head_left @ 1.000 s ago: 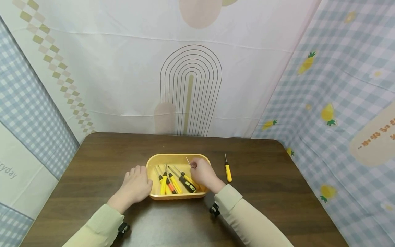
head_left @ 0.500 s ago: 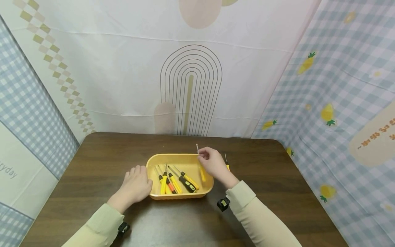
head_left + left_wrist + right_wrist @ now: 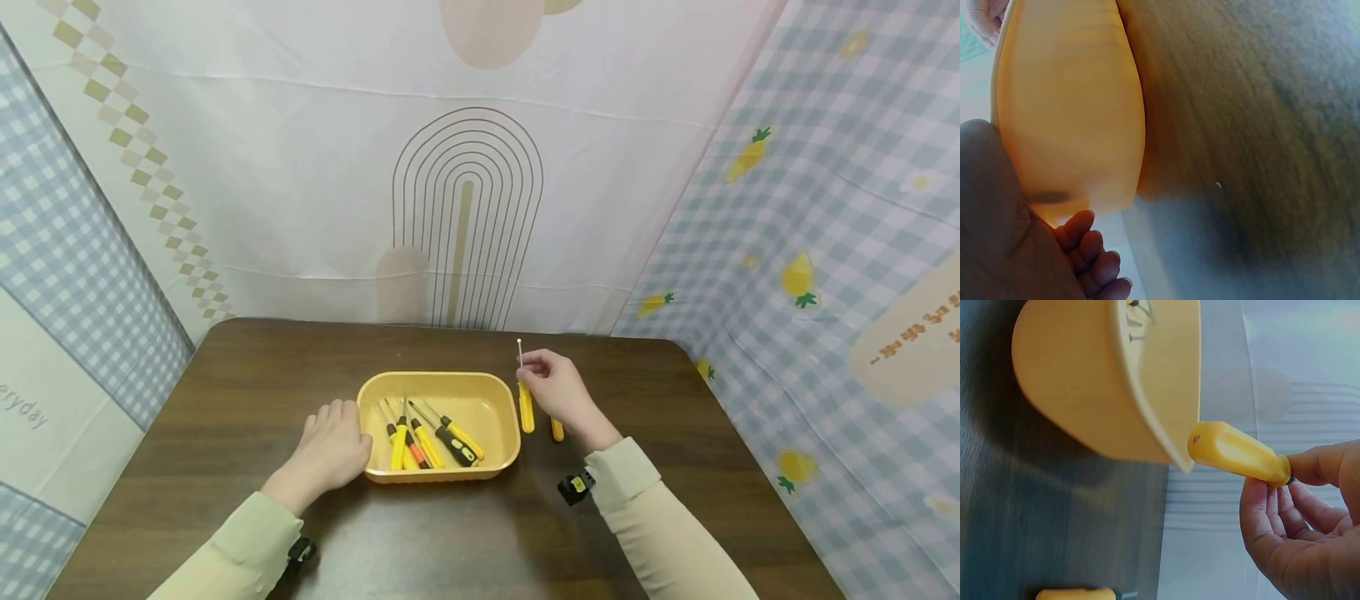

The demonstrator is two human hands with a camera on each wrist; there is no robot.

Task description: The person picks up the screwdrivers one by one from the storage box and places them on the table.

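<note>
My right hand (image 3: 558, 387) pinches a yellow-handled screwdriver (image 3: 527, 408) near the top of its handle. Its shaft points up and the handle hangs just beyond the tray's right rim, as the right wrist view also shows the handle (image 3: 1235, 453) beside the rim. The yellow plastic tray (image 3: 491, 421) holds several screwdrivers, mostly yellow-handled, one black and green (image 3: 456, 447) and one with orange and black (image 3: 415, 452). My left hand (image 3: 332, 446) grips the tray's left end, thumb at the rim and fingers bent against the outer wall (image 3: 1072, 112).
Another yellow screwdriver (image 3: 557, 429) lies on the dark wooden table (image 3: 420, 533) right of the tray, partly hidden by my right hand in the head view. Patterned cloth (image 3: 300, 192) hangs behind the table and at both sides.
My right hand has lifted the screwdriver out of the tray's right part and carried it rightward past the rim. My left hand has stayed at the tray's left end.
</note>
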